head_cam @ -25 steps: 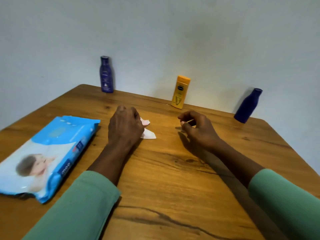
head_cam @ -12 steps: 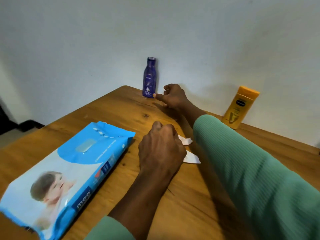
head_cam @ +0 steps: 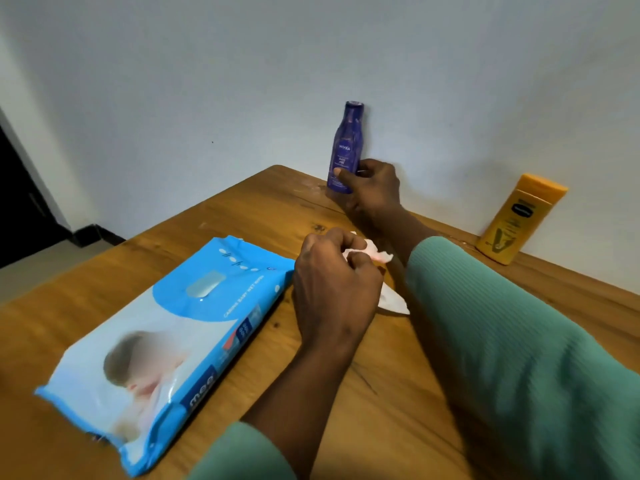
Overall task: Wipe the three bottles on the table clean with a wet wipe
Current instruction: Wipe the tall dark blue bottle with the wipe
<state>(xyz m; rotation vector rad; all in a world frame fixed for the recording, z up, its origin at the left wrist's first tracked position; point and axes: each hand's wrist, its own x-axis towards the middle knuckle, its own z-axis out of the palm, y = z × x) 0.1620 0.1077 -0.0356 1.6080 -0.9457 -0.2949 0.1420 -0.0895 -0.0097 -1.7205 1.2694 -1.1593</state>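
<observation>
While the right hand (head_cam: 375,190) gripped the upright blue bottle (head_cam: 347,143) at the far edge of the table (head_cam: 207,220) by the wall (head_cam: 242,81), the left hand (head_cam: 332,292) clenched a crumpled wet wipe (head_cam: 377,255) beside the wipes pack (head_cam: 166,341); the yellow bottle (head_cam: 516,220) stood well apart

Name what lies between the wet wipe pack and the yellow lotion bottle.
Head view: the left hand gripping a wet wipe, then the right sleeve.

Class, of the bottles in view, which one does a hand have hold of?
The purple bottle: the right hand grips its lower part. The yellow bottle stands apart to its right, untouched by either hand.
</observation>
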